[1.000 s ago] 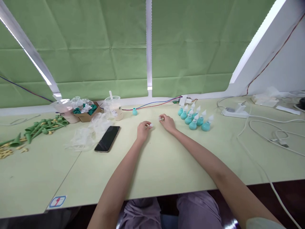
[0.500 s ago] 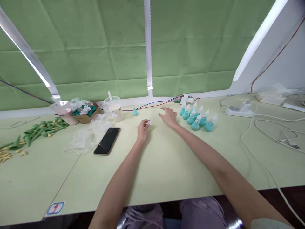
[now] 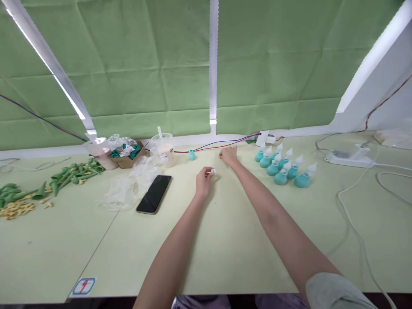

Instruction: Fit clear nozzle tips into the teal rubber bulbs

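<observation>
My left hand (image 3: 204, 180) is closed in a pinch above the table. Between its thumb and fingers is a small whitish nozzle tip (image 3: 213, 171), its round end facing right. Farther back, my right hand (image 3: 228, 156) is low over the table with loosely bent fingers and nothing visible in them. Left of it a single teal squeeze bulb (image 3: 192, 155) stands upright without a nozzle. On the right, several teal bulbs with clear pointed nozzles (image 3: 280, 177) stand in rows near my right forearm.
A black phone (image 3: 154, 194) lies left of my hands, beside crumpled clear plastic (image 3: 122, 189). Behind are a drink cup (image 3: 167, 154) and a small cardboard box (image 3: 128, 160). Green and yellow parts (image 3: 64, 178) lie far left. A white power strip (image 3: 350, 159) with cables is at right.
My right hand has moved left, away from the bulb rows, and its fingers are more bent. My left hand still holds the nozzle tip. The whole view has shifted.
</observation>
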Motion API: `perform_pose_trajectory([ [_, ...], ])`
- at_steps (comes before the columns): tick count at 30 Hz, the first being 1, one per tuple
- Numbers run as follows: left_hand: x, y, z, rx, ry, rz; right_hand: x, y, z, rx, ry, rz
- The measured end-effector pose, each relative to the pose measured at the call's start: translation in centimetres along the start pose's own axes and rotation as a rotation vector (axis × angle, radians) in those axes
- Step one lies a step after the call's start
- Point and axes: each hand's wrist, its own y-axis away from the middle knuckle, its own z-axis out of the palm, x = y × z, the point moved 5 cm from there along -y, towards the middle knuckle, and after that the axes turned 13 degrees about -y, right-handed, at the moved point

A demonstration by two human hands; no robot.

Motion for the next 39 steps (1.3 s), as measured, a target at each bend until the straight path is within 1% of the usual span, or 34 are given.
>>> perform_pose_trajectory([
  [3,-0.1,-0.1,0.1,-0.007,0.006,0.000,-0.2,-0.2,-0.5,0.046,-0.012,-0.076],
  [6,-0.2,-0.1,0.2,-0.009,-0.002,0.005,-1.2,0.3,-2.3,0.139,-0.084,-0.162],
  [8,-0.2,-0.1,0.2,-0.012,-0.011,0.010,-2.0,1.6,-3.8,0.170,-0.192,-0.223],
  [11,0.1,0.1,0.3,-0.027,-0.037,0.045,-2.8,5.4,-5.7,0.145,-0.385,-0.333],
  [14,0.9,0.4,0.4,-0.057,-0.100,0.112,-2.3,10.3,-6.9,0.119,-0.504,-0.397],
  [17,1.9,0.9,0.8,-0.104,-0.153,0.177,-0.4,14.5,-7.0,0.112,-0.600,-0.368],
  [19,2.7,1.4,1.2,-0.144,-0.165,0.215,0.9,16.3,-6.7,0.120,-0.628,-0.318],
  [21,3.5,2.0,1.8,-0.183,-0.171,0.248,2.0,17.6,-6.5,0.143,-0.635,-0.270],
  [25,4.7,3.1,2.6,-0.244,-0.202,0.288,2.9,18.8,-6.5,0.173,-0.665,-0.235],
  [30,5.3,3.6,3.0,-0.254,-0.202,0.319,3.3,19.0,-6.6,0.194,-0.701,-0.253],
  [34,5.0,3.5,3.2,-0.263,-0.184,0.262,3.4,19.1,-6.4,0.180,-0.632,-0.307],
  [37,4.9,3.4,3.1,-0.254,-0.114,0.191,3.1,19.5,-6.4,0.167,-0.544,-0.360],
  [39,5.0,3.3,3.0,-0.248,-0.057,0.145,2.8,19.7,-6.5,0.164,-0.531,-0.380],
])
